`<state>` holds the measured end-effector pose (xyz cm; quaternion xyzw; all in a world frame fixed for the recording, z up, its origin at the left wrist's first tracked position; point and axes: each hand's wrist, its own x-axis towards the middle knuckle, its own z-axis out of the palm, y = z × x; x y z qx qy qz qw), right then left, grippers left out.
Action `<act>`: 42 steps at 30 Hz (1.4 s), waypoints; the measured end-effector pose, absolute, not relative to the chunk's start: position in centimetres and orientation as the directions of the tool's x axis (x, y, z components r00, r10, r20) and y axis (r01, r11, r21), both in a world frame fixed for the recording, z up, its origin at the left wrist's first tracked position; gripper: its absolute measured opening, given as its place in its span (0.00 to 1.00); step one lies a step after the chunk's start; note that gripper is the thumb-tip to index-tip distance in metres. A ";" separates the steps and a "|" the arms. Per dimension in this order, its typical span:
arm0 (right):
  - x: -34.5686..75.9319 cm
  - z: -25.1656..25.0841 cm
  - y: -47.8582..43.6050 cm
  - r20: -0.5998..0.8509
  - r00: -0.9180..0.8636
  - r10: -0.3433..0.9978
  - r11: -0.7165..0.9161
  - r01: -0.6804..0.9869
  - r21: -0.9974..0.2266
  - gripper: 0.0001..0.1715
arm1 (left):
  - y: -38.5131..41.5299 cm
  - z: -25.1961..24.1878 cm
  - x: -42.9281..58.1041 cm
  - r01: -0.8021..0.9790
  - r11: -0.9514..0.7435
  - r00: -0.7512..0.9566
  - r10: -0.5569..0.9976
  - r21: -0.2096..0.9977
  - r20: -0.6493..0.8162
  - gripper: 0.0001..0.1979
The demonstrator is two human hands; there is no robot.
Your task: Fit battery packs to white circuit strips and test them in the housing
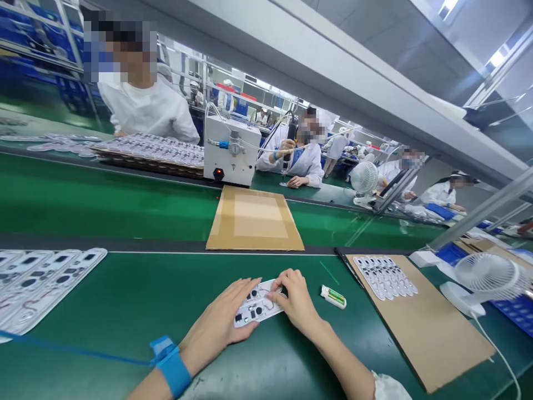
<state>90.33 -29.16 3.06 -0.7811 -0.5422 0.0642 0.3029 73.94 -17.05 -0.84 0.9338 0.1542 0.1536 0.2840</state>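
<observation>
Work judged as somewhere in the middle: one small white circuit panel [258, 304] in hand on the green bench mat [125, 311], nothing on it readable as finished or unfinished at this size; to the left of the panel, well apart, a spread of similar white panels [37, 283] lying in overlapping rows; to the right of the panel, a further sheet of small white parts [385, 276] resting on a brown cardboard sheet [425, 322]; impossible to tell which of these batches is already handled and which is waiting.

Panel lying flat on the mat, tilted a little, between both hands; left hand [222, 322] laid over its left end, fingers loosely together and stretched forward, palm down, steadying rather than gripping; right hand [297, 300] at its right end, fingertips curled down and pressing or pinching the edge, exact grip hidden by the knuckles. Blue wrist strap [172, 364] on the left wrist, below and left of the panel, with a blue cord running off leftward.

Just right of the panel, apart from the right hand, a small white-and-green tool [333, 296]; beyond the panel, across the conveyor, a flat cardboard piece [254, 219] and a white machine box [230, 150]; far right of the panel, a small white fan [485, 278].
</observation>
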 end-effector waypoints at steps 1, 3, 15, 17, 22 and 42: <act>90.1 3.0 -29.3 0.221 0.399 0.890 -0.229 0.809 -0.541 0.07 | -17.2 -0.9 74.0 0.194 -0.795 0.907 0.368 0.575 0.204 0.36; 90.1 3.2 -29.8 0.211 0.377 0.902 -0.213 0.813 -0.541 0.06 | -17.5 -0.8 74.2 0.163 -0.806 0.916 0.337 0.569 0.216 0.35; 91.1 4.5 -30.9 0.090 0.351 0.932 -0.253 0.809 -0.531 0.04 | -18.2 -2.1 74.8 0.108 -0.914 0.938 0.224 0.392 0.264 0.33; 91.2 4.6 -30.9 0.074 0.353 0.933 -0.263 0.806 -0.530 0.05 | -18.2 -1.6 74.9 0.101 -0.924 0.942 0.209 0.369 0.264 0.32; 91.0 4.6 -30.7 0.067 0.375 0.925 -0.290 0.806 -0.516 0.05 | -18.2 -1.3 74.8 0.103 -0.937 0.943 0.199 0.334 0.266 0.32; 92.7 4.6 -30.8 -0.092 0.507 0.857 -0.310 0.364 -0.878 0.06 | -18.6 1.9 74.7 0.097 -0.914 0.938 0.217 0.394 0.270 0.21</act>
